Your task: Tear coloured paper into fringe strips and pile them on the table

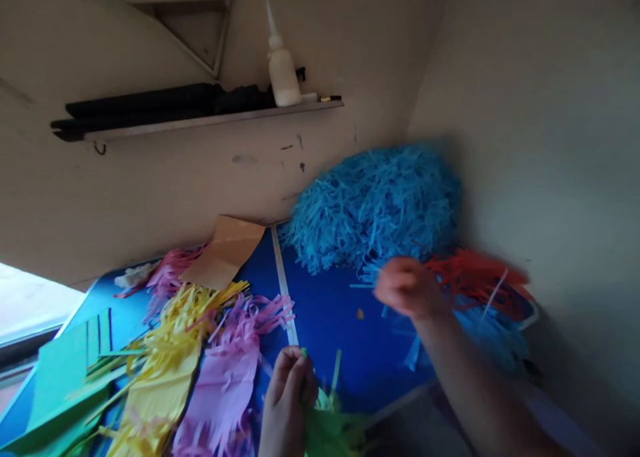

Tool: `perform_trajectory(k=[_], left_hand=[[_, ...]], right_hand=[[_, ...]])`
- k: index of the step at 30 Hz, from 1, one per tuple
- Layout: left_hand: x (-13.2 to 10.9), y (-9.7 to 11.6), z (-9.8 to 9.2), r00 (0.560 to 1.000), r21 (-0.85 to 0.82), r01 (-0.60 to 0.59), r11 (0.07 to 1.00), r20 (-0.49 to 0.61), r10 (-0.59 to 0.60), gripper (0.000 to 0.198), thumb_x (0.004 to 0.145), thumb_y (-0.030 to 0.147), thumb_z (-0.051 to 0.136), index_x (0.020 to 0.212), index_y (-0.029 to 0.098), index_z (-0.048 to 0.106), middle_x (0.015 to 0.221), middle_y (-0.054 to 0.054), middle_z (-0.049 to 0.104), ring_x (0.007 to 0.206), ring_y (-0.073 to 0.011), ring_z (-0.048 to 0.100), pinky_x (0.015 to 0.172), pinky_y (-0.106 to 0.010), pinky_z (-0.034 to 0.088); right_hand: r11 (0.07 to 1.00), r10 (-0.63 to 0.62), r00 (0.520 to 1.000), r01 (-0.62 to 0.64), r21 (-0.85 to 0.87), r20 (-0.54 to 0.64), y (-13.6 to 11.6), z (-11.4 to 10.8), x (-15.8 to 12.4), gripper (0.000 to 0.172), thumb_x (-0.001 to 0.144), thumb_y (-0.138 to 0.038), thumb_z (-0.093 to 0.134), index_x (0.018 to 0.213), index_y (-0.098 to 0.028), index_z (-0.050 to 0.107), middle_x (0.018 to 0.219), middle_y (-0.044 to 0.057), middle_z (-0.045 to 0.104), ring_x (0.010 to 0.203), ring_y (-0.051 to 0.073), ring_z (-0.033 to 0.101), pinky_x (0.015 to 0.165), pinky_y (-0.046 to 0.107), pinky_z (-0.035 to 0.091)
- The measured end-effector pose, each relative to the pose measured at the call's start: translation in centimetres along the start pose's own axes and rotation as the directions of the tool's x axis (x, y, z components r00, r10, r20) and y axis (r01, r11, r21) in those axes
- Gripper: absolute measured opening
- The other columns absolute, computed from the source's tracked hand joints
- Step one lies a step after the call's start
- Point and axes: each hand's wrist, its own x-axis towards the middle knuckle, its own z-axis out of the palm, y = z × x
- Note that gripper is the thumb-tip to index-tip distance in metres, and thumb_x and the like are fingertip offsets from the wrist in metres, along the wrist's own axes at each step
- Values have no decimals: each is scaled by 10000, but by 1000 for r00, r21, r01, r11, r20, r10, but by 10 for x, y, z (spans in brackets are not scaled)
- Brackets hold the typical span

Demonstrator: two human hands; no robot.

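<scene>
Low in the view, my left hand pinches a piece of green fringed tissue paper between thumb and fingers. A small green end pokes up above the fingertips. My right hand is raised over the blue table in front of the blue fringed heap. Motion blur smears its fingers, so I cannot make out whether it holds anything. Left of my left hand lie pink-purple fringed paper and yellow fringed paper.
Green sheets lie on the blue table at left. Brown paper rests at the back. Red fringed paper is at right. A wall shelf carries a white bottle and a long black object.
</scene>
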Motion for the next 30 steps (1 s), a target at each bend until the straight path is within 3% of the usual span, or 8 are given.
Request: perform_trajectory(k=[3,7,12,16,21,24,27,30], left_hand=[[-5,-5,4,1000,81,-24,996,-17,25,460,704,607,714,839,221,504,557,98,373,482,-57,314,457,-168,269],[-12,-13,4,988,158,-135,978,-48,145,446,766,632,651,867,224,502,586,91,354,508,-64,311,475,-163,275],[-8,-20,-6,988,183,-145,972,-31,153,475,745,661,656,838,224,493,600,86,361,509,-69,314,477,-171,272],[-1,-18,-12,992,220,-125,967,31,121,468,746,645,669,844,219,499,612,79,394,528,-76,352,489,-172,312],[0,-12,-7,990,253,-143,957,54,134,452,763,631,658,828,200,537,606,62,471,521,-76,386,485,-173,315],[0,-11,0,978,341,-208,917,65,197,453,767,632,645,781,184,576,587,45,503,522,-88,437,514,-191,362],[1,-13,5,968,377,-247,893,60,242,446,759,626,649,783,182,601,572,49,483,506,-95,441,487,-197,363],[0,-16,10,959,396,-280,875,78,272,398,783,580,645,794,184,612,597,35,519,501,-99,446,469,-203,364]], right_hand=[[950,10,978,55,-306,206,1,27,32,186,923,-263,639,1063,-141,650,1064,67,659,938,193,638,853,389,537],[803,41,973,104,-588,227,10,63,64,104,891,-142,646,988,-126,677,1061,85,666,1027,219,613,966,426,465],[697,80,971,106,-709,224,24,74,70,197,948,-304,604,1059,-145,638,1124,68,641,1022,213,619,913,441,508],[729,78,972,96,-678,221,20,62,60,89,917,-191,617,949,-124,666,1089,95,664,1014,224,627,914,421,494],[858,84,959,70,-509,272,3,54,5,157,873,-123,590,996,-139,686,936,84,730,882,199,687,777,303,511],[990,137,940,-125,-59,311,-4,55,-50,199,872,-308,633,989,-159,694,825,54,739,772,174,701,658,252,505],[783,278,914,-394,481,296,-11,54,-94,317,678,-398,827,875,-170,728,803,51,736,775,172,695,639,228,483],[664,358,895,-443,602,265,-18,53,-113,352,555,-379,914,791,-180,743,738,23,719,694,139,672,598,203,453]])
